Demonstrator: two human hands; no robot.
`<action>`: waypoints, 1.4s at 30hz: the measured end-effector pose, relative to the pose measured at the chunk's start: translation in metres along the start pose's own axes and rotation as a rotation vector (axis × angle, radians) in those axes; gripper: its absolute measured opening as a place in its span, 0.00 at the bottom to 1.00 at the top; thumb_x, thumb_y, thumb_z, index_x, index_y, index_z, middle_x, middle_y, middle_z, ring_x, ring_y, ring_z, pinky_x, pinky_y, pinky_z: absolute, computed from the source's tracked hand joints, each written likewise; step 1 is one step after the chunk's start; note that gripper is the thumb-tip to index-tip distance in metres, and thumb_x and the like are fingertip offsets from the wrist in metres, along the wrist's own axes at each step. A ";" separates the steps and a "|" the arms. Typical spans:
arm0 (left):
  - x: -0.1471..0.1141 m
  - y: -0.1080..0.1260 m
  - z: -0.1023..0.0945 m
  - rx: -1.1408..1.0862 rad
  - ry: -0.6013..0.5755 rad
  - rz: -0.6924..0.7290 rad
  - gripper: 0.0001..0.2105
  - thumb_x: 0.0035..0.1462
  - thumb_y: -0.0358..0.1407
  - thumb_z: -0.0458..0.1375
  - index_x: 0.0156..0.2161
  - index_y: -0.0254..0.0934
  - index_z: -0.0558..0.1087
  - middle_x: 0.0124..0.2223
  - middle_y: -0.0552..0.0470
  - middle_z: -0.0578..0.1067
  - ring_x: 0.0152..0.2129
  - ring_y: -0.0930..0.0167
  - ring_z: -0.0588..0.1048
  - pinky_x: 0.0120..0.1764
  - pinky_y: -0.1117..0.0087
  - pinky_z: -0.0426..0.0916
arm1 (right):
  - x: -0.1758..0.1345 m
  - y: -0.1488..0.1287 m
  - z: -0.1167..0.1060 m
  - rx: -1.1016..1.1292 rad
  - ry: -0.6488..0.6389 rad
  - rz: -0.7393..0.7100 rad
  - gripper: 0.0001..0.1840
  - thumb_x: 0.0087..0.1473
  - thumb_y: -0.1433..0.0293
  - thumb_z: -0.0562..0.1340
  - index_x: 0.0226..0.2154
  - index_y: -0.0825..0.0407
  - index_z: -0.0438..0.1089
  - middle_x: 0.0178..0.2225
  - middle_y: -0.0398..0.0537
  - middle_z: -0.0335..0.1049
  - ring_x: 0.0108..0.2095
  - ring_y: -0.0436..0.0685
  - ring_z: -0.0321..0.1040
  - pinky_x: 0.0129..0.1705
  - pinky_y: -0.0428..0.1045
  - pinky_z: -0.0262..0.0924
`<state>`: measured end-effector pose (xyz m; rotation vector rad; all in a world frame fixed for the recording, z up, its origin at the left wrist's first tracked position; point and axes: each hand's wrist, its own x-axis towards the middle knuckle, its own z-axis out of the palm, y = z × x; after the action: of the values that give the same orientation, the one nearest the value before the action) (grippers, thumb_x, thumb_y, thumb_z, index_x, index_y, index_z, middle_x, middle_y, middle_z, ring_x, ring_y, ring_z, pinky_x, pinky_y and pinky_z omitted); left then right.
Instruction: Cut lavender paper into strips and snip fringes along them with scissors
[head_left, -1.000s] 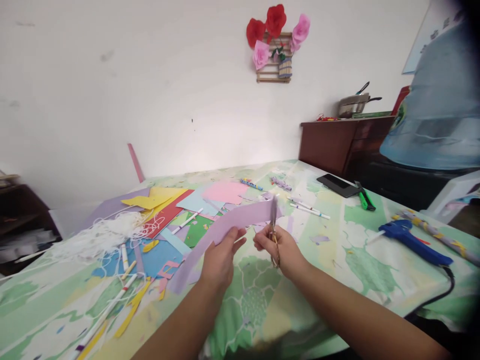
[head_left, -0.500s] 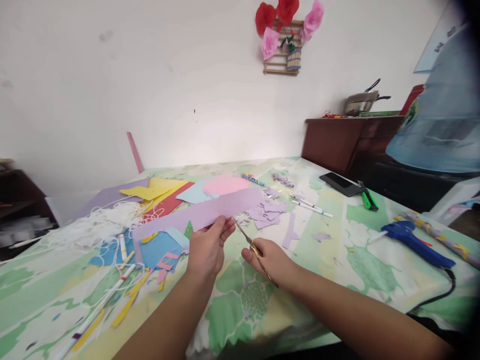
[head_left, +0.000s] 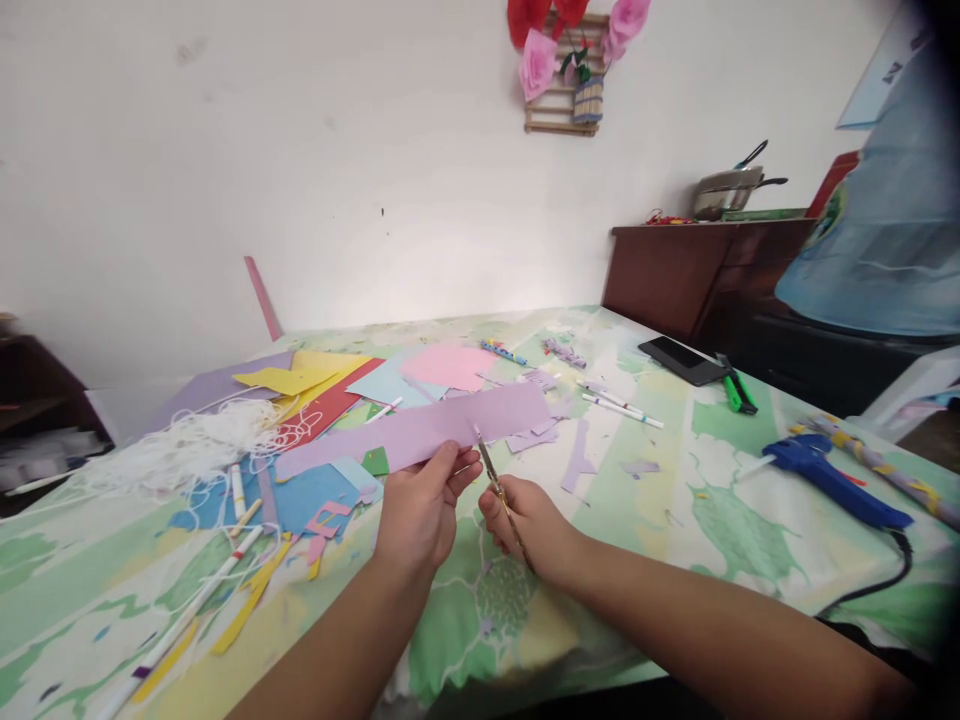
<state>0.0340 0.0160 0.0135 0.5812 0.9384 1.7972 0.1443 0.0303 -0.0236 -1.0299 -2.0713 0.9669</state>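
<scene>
My left hand [head_left: 421, 505] pinches the lower edge of a long purple paper strip [head_left: 405, 430], which stretches out to both sides above the table. Closed round the handles of a pair of gold-coloured scissors [head_left: 495, 480] is my right hand [head_left: 536, 525]. The scissor blades point up and away and meet the strip's lower edge just right of my left fingertips. Purple paper scraps [head_left: 532, 436] lie behind and to the right of the strip. A small green paper piece [head_left: 376, 461] shows at its lower edge, beside my left hand.
Tangled white string [head_left: 202, 440], coloured paper sheets [head_left: 330, 400] and markers [head_left: 202, 590] spread over the left. On the right lie a blue glue gun [head_left: 832, 480] with its cord, a green cutter [head_left: 739, 390], a black phone [head_left: 681, 360] and white pens [head_left: 622, 410]. A water bottle [head_left: 874, 240] stands behind.
The purple strip has shifted right through the hands' area. The scissor blades now reach onto its edge, where before they were at my left fingertips. The camera view has tilted slightly down.
</scene>
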 end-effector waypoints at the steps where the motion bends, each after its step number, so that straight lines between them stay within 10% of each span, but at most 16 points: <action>1: -0.001 -0.001 0.000 -0.004 -0.004 -0.003 0.05 0.38 0.29 0.58 0.24 0.29 0.68 0.21 0.51 0.71 0.21 0.75 0.71 0.26 0.75 0.68 | 0.000 0.000 0.000 0.005 -0.006 -0.007 0.21 0.47 0.53 0.43 0.20 0.53 0.54 0.16 0.40 0.55 0.19 0.46 0.51 0.20 0.43 0.46; 42: -0.010 0.003 0.004 0.015 0.069 0.047 0.03 0.36 0.28 0.58 0.19 0.29 0.68 0.18 0.54 0.69 0.17 0.77 0.68 0.22 0.76 0.67 | -0.002 0.004 0.001 0.010 -0.070 0.022 0.19 0.47 0.55 0.45 0.20 0.53 0.53 0.14 0.39 0.57 0.15 0.45 0.54 0.17 0.43 0.48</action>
<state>0.0393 0.0076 0.0190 0.5581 0.9930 1.8633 0.1455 0.0301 -0.0280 -1.0288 -2.1135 1.0371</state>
